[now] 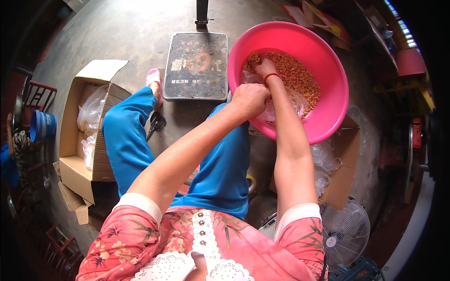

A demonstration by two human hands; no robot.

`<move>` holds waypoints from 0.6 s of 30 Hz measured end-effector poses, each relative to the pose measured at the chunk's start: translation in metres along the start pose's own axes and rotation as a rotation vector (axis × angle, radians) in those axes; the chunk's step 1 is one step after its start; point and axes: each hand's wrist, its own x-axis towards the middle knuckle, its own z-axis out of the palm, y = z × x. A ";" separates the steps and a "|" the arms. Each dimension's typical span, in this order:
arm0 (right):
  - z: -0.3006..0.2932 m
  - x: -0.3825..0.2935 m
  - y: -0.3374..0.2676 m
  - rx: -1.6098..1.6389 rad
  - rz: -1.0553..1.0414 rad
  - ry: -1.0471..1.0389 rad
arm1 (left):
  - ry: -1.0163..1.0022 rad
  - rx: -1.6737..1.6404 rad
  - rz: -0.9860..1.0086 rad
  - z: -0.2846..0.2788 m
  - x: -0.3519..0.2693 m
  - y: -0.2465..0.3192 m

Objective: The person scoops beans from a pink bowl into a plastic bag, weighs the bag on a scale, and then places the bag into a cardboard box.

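Observation:
A large pink plastic basin [330, 91] holds many small orange-brown pieces [295, 72], their kind not certain. My left hand [250, 100] is closed at the basin's near left rim, gripping a clear plastic bag [293, 102] that lies inside over the pieces. My right hand [264, 67], with a red bracelet at the wrist, reaches into the basin at the bag's far end. Its fingers are partly hidden among the pieces, so its grip is unclear. Left of the basin stands a platform scale [195, 66] with a worn dark plate.
An open cardboard box [102, 140] with filled plastic bags [92, 109] stands left of my legs. Black-handled scissors [155, 123] lie on the floor. Another cardboard box [346, 168] with plastic bags sits below the basin. A fan [346, 232] stands lower right; a blue bucket [43, 125] is far left.

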 end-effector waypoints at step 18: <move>-0.108 -0.086 -0.012 0.830 0.245 -0.627 | 0.225 -0.125 -0.131 0.002 0.008 -0.001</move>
